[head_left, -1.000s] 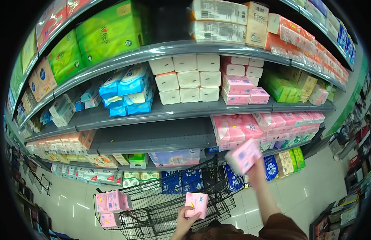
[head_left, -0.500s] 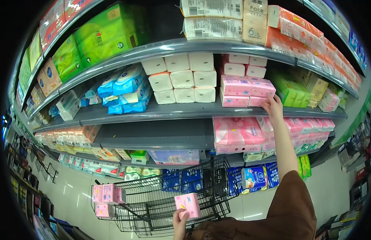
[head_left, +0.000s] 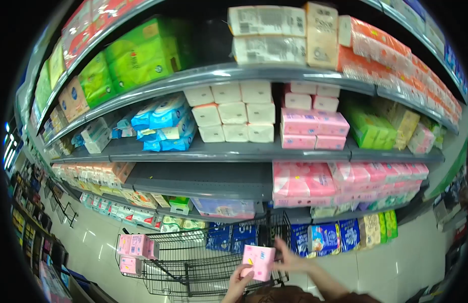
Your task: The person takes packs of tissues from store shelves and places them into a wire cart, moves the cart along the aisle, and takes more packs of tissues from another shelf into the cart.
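Right hand [head_left: 290, 259] has dropped beside the pink pack [head_left: 258, 262].

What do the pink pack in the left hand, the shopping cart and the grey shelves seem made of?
Pink pack in the left hand: perhaps plastic film, from its smooth-looking printed wrap; finish unclear.
Shopping cart: likely dark-coated metal wire, given its thin black mesh.
Grey shelves: maybe painted metal; their front edges catch glossy light.

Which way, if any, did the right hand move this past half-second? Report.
Yes: the right hand moved down and leftward, away from the shelved small pink packs.
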A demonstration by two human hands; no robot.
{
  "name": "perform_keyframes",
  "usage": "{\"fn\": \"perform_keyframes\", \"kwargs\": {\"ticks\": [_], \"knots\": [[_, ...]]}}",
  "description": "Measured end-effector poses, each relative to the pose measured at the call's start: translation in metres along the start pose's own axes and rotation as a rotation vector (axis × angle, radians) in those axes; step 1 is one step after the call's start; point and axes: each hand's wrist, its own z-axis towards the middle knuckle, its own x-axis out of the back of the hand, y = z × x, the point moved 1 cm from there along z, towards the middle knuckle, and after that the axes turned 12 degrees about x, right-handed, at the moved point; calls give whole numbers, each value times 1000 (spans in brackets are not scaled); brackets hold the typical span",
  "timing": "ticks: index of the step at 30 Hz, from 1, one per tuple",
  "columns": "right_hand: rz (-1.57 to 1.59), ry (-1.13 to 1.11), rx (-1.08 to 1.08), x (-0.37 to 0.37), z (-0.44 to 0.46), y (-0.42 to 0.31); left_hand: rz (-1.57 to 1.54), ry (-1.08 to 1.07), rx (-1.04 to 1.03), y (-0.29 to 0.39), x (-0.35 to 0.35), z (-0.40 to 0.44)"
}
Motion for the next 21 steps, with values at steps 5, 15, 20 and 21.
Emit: {"fn": "perform_keyframes", "kwargs": {"ticks": [5,15,20,21], "knots": [[382,415,-43,-21,-24,18,154,-162,-93,44,-44,10],[548,925,631,170,99,-190,25,-202,71,33,-21,-7],[226,1130,403,219,191,-218,-35,-51,43,19,29,-23],[101,1225,271,215,201,-221,-33,-8,35,17,41,-26]]}}
